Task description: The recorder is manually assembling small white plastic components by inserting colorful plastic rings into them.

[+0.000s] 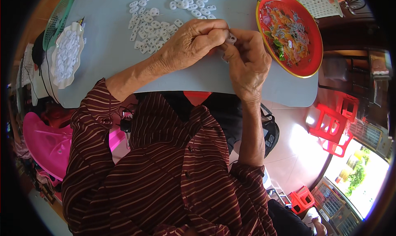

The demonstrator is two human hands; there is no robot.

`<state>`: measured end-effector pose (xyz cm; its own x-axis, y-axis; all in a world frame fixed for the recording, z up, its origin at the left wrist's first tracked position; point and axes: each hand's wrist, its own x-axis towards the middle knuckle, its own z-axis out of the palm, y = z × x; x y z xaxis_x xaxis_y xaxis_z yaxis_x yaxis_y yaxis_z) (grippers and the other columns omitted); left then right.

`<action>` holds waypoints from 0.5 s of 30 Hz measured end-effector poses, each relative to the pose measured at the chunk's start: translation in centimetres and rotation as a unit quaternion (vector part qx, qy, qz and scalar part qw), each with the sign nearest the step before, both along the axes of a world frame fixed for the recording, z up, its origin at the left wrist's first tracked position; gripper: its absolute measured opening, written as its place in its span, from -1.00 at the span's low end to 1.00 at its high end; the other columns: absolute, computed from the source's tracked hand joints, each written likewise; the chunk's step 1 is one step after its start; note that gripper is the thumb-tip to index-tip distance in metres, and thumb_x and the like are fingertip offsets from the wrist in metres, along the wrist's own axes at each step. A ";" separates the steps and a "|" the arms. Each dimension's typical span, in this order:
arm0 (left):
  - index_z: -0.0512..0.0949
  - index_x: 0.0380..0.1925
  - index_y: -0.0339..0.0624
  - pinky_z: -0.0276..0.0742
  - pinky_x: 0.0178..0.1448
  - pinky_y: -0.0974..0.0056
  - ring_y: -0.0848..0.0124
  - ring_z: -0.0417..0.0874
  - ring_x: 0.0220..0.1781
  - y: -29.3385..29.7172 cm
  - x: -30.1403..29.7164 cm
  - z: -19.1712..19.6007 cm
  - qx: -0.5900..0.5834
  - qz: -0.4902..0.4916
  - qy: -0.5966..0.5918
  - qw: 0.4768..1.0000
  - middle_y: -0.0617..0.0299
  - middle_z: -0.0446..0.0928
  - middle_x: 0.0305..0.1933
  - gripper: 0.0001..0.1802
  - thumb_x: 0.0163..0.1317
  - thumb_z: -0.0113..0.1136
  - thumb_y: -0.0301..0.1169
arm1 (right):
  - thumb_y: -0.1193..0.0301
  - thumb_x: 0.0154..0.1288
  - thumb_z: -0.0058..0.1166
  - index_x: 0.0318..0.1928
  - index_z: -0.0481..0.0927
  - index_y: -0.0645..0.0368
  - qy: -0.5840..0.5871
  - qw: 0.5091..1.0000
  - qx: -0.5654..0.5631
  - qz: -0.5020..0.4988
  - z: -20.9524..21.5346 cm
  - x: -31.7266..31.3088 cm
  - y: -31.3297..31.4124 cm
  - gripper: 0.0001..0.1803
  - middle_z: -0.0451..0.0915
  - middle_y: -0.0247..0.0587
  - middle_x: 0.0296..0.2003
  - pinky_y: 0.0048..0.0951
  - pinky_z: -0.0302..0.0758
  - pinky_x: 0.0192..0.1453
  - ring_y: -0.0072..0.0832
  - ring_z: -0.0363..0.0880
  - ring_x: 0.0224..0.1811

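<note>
My left hand [198, 42] reaches across the table with thumb and forefinger pinched at its tip. Against it, my right hand [249, 64] is closed in a pinch too. Between the fingertips sits a small white plastic piece with two holes [231, 38], gripped from both sides. A bit of white shows under the right fingers, but its shape is mostly hidden. Many similar white pieces [154, 31] lie loose beyond my left forearm, with another cluster [196, 0] farther off.
A red gold-rimmed tray [315, 44] with small grey parts stands right on the grey table [103, 29]. At left is a scalloped white dish [62, 84] of white pieces beside a green mesh basket [62, 9]. A white perforated basket [315, 2] is far right.
</note>
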<state>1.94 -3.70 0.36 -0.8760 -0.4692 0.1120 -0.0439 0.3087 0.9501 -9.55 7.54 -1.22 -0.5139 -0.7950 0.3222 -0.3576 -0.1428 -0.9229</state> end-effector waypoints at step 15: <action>0.38 -0.40 -0.27 0.24 -0.44 0.42 0.59 0.23 -0.54 -0.1 -0.1 -1.0 0.020 0.004 0.077 0.997 0.35 0.28 -0.61 -0.73 0.36 -0.08 -0.28 | 0.58 0.19 0.14 -0.19 0.55 0.31 -0.083 0.996 -0.020 0.026 0.4 -0.6 -0.4 -0.83 0.58 -0.33 -0.46 -0.66 0.44 -0.35 -0.69 0.49 -0.44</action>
